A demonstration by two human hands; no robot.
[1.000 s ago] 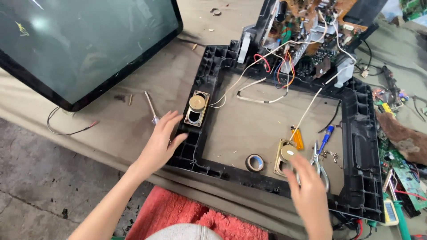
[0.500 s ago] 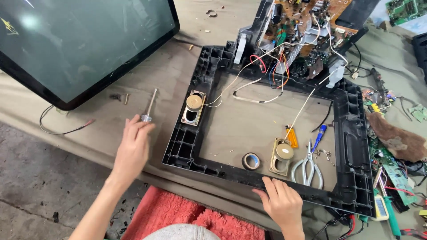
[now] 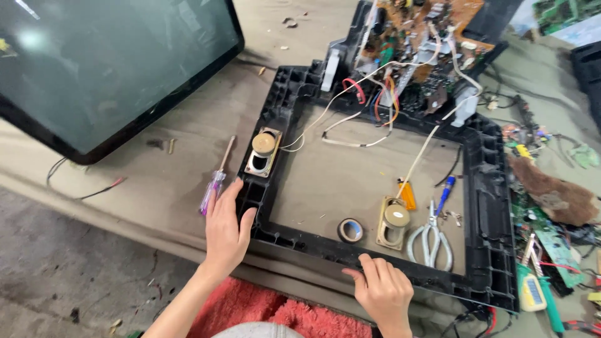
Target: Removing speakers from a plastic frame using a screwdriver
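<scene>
On the cloth-covered worktop we see our left hand lying flat and spread at the near left corner of the black plastic frame, fingers pointing away from us, its thumb edge on the frame's rim. Half a second ago that hand was out to the left, at the handle of the purple screwdriver; now it has come back to the frame, and the screwdriver lies loose on the cloth just beside the fingertips, gripped by nothing. Our right hand has stayed on the frame's near rail, fingers curled loosely over the edge and holding nothing else. So both hands now bear on the frame itself, not on a tool.

Inside the frame lie the roll of black tape, the scissors and two small speakers, wired to the circuit board at the far side.

We cannot tell whether the left palm presses down or only rests. The dark screen is cut off at the left and top, the clutter at the right runs out of view, and our forearms are cropped at the bottom.
</scene>
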